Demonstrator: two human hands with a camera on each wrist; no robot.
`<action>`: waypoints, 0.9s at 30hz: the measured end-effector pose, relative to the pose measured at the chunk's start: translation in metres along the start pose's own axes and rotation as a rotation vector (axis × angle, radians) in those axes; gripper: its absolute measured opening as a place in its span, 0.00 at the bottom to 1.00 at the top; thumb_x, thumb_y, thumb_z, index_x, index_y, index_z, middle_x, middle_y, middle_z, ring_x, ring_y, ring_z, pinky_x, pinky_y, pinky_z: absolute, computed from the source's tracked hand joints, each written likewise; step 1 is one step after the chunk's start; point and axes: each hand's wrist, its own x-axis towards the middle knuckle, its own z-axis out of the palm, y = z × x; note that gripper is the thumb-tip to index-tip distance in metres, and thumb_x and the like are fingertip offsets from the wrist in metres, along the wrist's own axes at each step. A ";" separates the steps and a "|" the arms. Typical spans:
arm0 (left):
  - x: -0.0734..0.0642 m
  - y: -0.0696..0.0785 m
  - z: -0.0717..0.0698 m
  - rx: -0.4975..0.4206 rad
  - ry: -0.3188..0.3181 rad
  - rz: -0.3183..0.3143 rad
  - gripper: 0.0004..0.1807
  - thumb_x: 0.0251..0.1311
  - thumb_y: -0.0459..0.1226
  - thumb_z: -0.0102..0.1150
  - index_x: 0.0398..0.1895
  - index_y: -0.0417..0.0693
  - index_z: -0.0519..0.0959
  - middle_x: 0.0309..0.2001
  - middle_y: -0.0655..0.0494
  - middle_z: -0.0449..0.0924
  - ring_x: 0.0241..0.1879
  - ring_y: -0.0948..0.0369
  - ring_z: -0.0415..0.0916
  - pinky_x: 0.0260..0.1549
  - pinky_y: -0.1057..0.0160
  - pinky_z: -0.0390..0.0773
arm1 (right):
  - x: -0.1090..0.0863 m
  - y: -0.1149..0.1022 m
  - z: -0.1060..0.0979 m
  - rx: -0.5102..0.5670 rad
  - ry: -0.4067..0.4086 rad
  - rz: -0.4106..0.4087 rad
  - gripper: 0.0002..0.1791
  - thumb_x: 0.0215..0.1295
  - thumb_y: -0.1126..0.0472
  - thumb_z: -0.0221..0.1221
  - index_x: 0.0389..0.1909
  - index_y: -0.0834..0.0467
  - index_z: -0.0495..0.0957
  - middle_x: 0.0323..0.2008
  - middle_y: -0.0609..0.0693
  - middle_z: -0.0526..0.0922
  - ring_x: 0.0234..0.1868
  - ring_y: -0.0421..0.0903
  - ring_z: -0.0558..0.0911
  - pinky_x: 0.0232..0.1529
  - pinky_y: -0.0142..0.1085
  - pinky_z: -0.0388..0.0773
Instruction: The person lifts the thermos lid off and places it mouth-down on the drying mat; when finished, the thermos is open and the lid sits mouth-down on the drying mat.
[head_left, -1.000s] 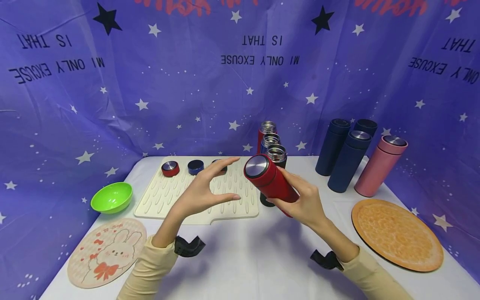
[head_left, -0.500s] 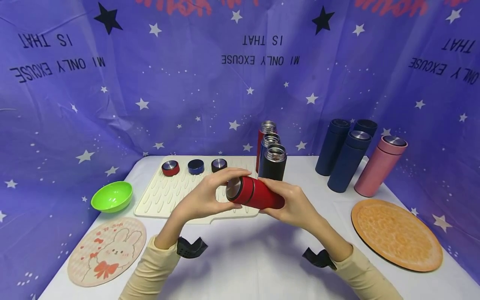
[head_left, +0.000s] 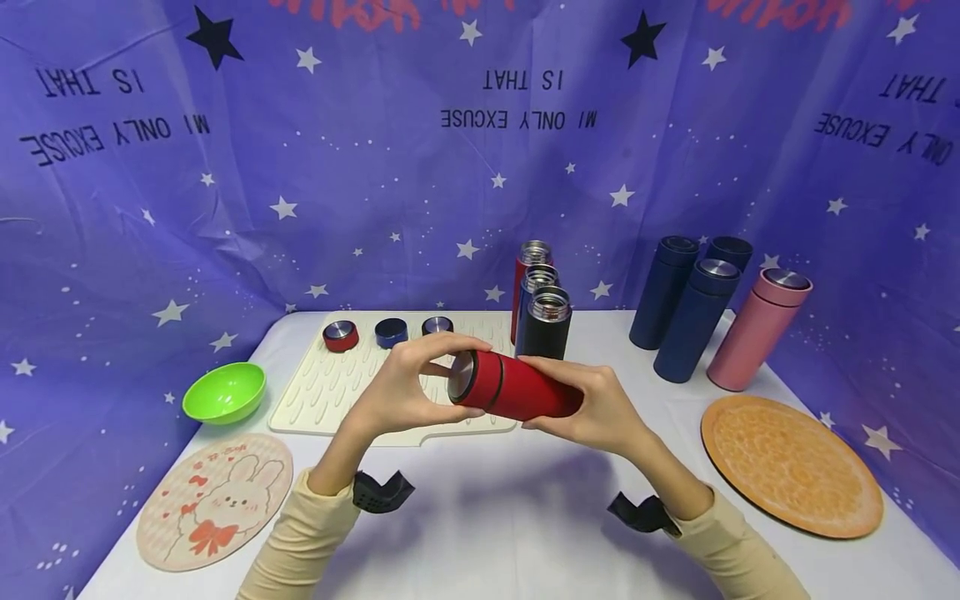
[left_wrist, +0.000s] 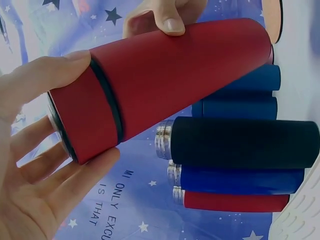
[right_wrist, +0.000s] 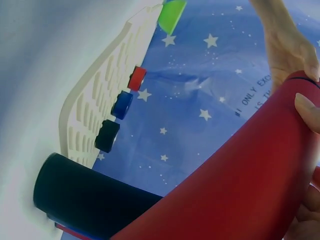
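- The red bottle (head_left: 532, 389) is held above the tabletop (head_left: 480, 533), tipped nearly on its side, with its capped end turned toward the left.
- Its cap (head_left: 487, 379) is gripped by the left hand (head_left: 408, 383), the thumb and fingers being set on opposite sides.
- Its body is clasped near the base by the right hand (head_left: 603, 408).
- Behind it, an uncapped black bottle (left_wrist: 245, 142), blue bottle (left_wrist: 242, 180) and second red bottle (left_wrist: 237, 202) are stood in a row.
- A red lid (head_left: 341, 337), a blue lid (head_left: 392, 334) and a black lid (head_left: 437, 325) are lined up on the cream tray (head_left: 318, 412).
- At the right, three navy bottles (head_left: 693, 325) and a pink bottle (head_left: 759, 333) are grouped upright, capped, behind an orange round mat (head_left: 791, 467).
- At the left, a green bowl (head_left: 225, 393) is placed behind a rabbit-printed mat (head_left: 225, 504).
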 end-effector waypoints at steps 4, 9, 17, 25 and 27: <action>-0.005 -0.015 0.003 0.006 0.013 -0.013 0.35 0.36 0.32 0.80 0.55 0.44 0.78 0.48 0.55 0.80 0.45 0.60 0.76 0.35 0.65 0.84 | 0.000 0.001 0.002 -0.005 0.013 -0.019 0.39 0.37 0.59 0.79 0.57 0.59 0.78 0.49 0.51 0.83 0.45 0.46 0.84 0.43 0.33 0.82; -0.007 -0.021 0.005 0.017 0.031 0.000 0.35 0.37 0.35 0.80 0.55 0.44 0.79 0.49 0.54 0.80 0.44 0.60 0.78 0.35 0.65 0.84 | 0.000 0.001 0.004 -0.010 0.037 -0.037 0.40 0.36 0.59 0.79 0.57 0.59 0.79 0.51 0.51 0.83 0.48 0.48 0.83 0.47 0.28 0.79; 0.000 0.003 0.005 0.055 0.088 -0.056 0.34 0.34 0.31 0.80 0.52 0.36 0.79 0.45 0.46 0.82 0.39 0.56 0.79 0.32 0.62 0.84 | -0.003 0.001 0.010 -0.074 0.079 -0.065 0.40 0.39 0.60 0.78 0.59 0.59 0.77 0.53 0.53 0.82 0.51 0.50 0.82 0.49 0.37 0.80; 0.005 0.026 0.005 0.055 0.122 -0.091 0.33 0.34 0.28 0.79 0.50 0.32 0.78 0.45 0.43 0.82 0.38 0.54 0.81 0.30 0.59 0.85 | -0.004 -0.001 0.013 -0.100 0.114 -0.087 0.39 0.42 0.59 0.77 0.60 0.60 0.76 0.54 0.53 0.81 0.53 0.53 0.81 0.49 0.46 0.81; 0.004 0.025 0.005 0.045 0.126 -0.094 0.33 0.35 0.27 0.79 0.50 0.32 0.78 0.45 0.43 0.82 0.38 0.54 0.81 0.30 0.60 0.85 | -0.004 -0.002 0.012 -0.103 0.104 -0.085 0.39 0.42 0.58 0.77 0.60 0.60 0.76 0.54 0.53 0.80 0.53 0.52 0.81 0.49 0.45 0.81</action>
